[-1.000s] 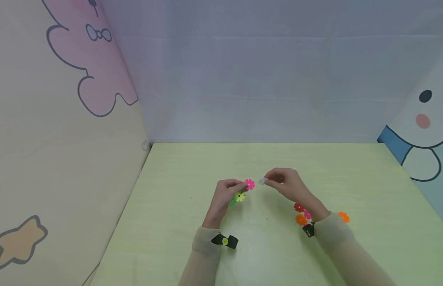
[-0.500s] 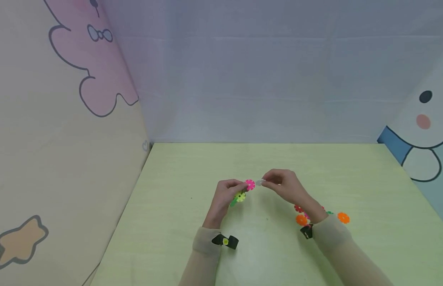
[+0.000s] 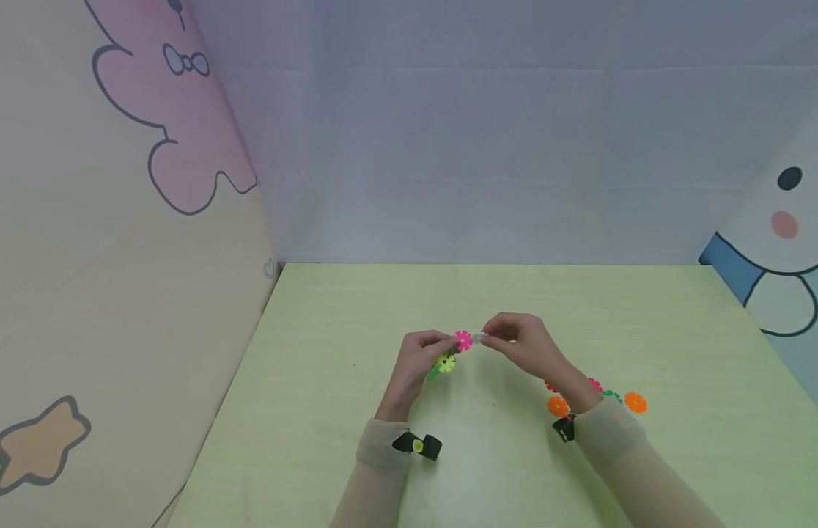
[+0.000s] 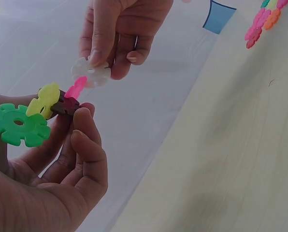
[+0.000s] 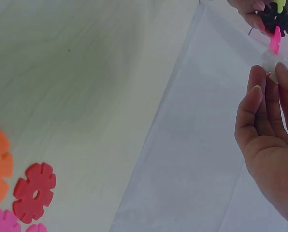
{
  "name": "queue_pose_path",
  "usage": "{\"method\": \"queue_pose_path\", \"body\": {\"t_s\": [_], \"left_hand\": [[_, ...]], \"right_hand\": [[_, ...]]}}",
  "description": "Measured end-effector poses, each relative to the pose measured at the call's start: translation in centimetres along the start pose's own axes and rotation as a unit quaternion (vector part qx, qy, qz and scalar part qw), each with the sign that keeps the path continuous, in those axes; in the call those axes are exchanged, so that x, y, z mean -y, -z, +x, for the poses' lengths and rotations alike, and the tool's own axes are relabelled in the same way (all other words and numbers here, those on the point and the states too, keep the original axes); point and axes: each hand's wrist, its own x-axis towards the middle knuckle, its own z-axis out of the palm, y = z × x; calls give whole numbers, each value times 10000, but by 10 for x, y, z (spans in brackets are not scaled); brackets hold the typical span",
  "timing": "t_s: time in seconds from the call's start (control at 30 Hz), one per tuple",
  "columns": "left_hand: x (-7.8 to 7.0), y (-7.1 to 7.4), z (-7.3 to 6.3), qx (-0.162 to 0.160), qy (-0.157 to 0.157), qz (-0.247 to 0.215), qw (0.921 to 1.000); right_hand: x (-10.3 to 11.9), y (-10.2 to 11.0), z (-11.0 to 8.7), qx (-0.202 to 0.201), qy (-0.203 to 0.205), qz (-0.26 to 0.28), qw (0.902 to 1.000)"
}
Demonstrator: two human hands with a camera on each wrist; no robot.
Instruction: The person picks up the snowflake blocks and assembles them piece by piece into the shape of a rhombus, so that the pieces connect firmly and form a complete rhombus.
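My left hand [image 3: 409, 370] grips a short chain of slotted, flower-shaped plastic discs above the table. In the left wrist view the chain runs from a green disc [image 4: 4, 117] through a yellow disc [image 4: 47, 94] and a dark disc [image 4: 60, 104] to a bright pink disc [image 4: 77, 86]. My right hand [image 3: 531, 345] pinches a whitish translucent disc [image 4: 98, 76] between thumb and fingers. This disc meets the edge of the pink one; whether their slots are interlocked I cannot tell. Fingers cover part of the dark disc.
More discs lie on the pale table [image 3: 317, 330], partly under my right forearm: an orange disc [image 3: 636, 402], a red disc [image 5: 28, 195], and several others in pink, green and orange. A light cloth wall [image 3: 448, 161] stands behind, a cartoon-printed wall [image 3: 119, 293] at the left.
My right hand has moved left with the white disc, closing the gap to the pink disc. The left hand has barely moved and keeps its grip on the chain.
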Motion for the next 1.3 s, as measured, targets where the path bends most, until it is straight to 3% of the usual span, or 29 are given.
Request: {"method": "queue_pose_path", "body": {"t_s": [0.27, 0.5, 0.6, 0.93, 1.3], "left_hand": [[10, 3, 6, 99, -69, -237, 9996], [-18, 1, -13, 140, -154, -239, 9995], [-18, 1, -13, 144, -196, -231, 9994], [7, 5, 6, 272, -121, -543, 9981], [9, 5, 6, 244, -222, -580, 9978]], "right_hand": [[1, -3, 0, -34, 97, 51, 9999], [0, -5, 0, -129, 183, -135, 9997], [-1, -5, 0, -198, 224, -156, 9994], [-1, -7, 0, -323, 278, -58, 9991], [0, -8, 1, -313, 199, -35, 9993]]}}
